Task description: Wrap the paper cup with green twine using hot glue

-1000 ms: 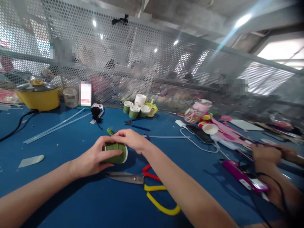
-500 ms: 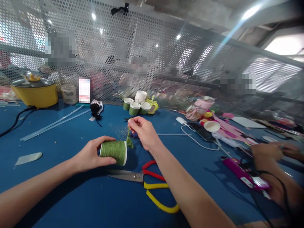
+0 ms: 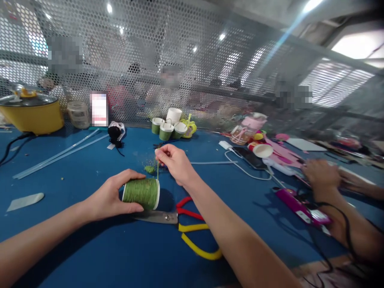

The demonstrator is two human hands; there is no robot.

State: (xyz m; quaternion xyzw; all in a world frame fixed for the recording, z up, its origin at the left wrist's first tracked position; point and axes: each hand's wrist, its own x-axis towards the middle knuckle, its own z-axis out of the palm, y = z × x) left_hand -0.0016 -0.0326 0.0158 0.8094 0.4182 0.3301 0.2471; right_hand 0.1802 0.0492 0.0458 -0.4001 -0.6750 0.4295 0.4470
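Observation:
My left hand (image 3: 115, 194) is wrapped round a paper cup wound with green yarn (image 3: 141, 193), which lies on its side just over the blue table. Thumb and fingertips of my right hand (image 3: 175, 162) pinch a green yarn strand (image 3: 158, 168) that runs up from the cup's white rim. Behind the cup, a small green tuft (image 3: 149, 169) rests on the table. Below both hands lie large scissors (image 3: 168, 217) with one red and one yellow handle, partly covered by my right forearm.
Several green-wrapped cups (image 3: 166, 132) stand by the mesh partition (image 3: 144, 96). A yellow electric pot (image 3: 33, 116) and a jar (image 3: 78, 114) are at the left. To the right are a phone (image 3: 250, 158), a purple glue gun (image 3: 303, 206) and another person's hand (image 3: 322, 176).
The green tuft, which hung by the cup's rim, now shows behind the cup. The strand in my right hand stands straighter. The whole view has shifted slightly.

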